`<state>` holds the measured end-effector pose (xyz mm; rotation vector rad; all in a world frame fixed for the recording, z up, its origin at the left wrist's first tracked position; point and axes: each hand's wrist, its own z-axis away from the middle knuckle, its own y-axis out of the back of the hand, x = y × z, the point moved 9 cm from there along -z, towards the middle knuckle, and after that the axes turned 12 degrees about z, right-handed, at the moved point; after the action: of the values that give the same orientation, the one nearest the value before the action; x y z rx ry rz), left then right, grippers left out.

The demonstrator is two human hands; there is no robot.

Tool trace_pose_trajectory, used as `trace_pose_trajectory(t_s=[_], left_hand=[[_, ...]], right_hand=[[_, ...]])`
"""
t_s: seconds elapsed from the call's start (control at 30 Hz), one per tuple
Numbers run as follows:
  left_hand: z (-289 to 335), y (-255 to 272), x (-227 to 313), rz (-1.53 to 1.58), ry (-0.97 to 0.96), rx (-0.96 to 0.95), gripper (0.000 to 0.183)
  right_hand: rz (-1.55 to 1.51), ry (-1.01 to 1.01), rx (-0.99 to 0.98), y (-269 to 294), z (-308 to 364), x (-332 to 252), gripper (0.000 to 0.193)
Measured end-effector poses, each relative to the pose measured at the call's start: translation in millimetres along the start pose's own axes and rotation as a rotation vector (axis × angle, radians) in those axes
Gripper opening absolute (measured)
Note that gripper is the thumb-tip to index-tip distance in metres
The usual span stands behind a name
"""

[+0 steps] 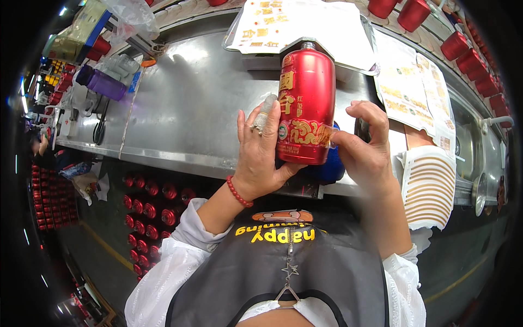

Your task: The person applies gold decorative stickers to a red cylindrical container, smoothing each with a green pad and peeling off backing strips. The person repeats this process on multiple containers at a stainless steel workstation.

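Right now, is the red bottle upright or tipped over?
Upright: the red bottle stands neck up, held between the left hand and right hand.

glossy red bottle [306, 103], brushed-metal bench [190, 109]

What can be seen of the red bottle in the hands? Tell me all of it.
The red bottle is a glossy cylinder with gold lettering and ornament and a silvery cap on its short neck. It is upright above the steel bench. The left hand cups its side and base; the right hand presses a clear sticker on its lower side.
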<state>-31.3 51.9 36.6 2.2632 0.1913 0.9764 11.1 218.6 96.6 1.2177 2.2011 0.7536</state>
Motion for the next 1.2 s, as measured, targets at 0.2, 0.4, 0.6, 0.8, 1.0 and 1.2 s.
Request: trace_pose_trajectory(t_s=[0.2, 0.4, 0.6, 0.8, 1.0, 1.2], left_hand=[[0, 0, 0, -0.003, -0.015, 0.004, 0.11], [0, 0, 0, 0.003, -0.014, 0.004, 0.11], [-1, 0, 1, 0.019, -0.008, -0.004, 0.109], [-10, 6, 16, -0.047, -0.087, 0.02, 0.108], [-3, 2, 4, -0.041, -0.05, 0.003, 0.109], [0, -1, 0, 0.017, -0.039, 0.014, 0.108]], right_hand=[[0.053, 0.001, -0.011, -1, 1, 2, 0.021], [0.088, 0.028, 0.028, 2, 0, 1, 0.021], [0.089, -0.004, -0.038, -4, 8, 7, 0.028], [-0.388, -0.502, 0.171, 13, 23, 30, 0.037], [-0.246, -0.507, 0.128, -2, -3, 1, 0.023], [-0.431, -0.77, 0.088, -9, 16, 24, 0.024]])
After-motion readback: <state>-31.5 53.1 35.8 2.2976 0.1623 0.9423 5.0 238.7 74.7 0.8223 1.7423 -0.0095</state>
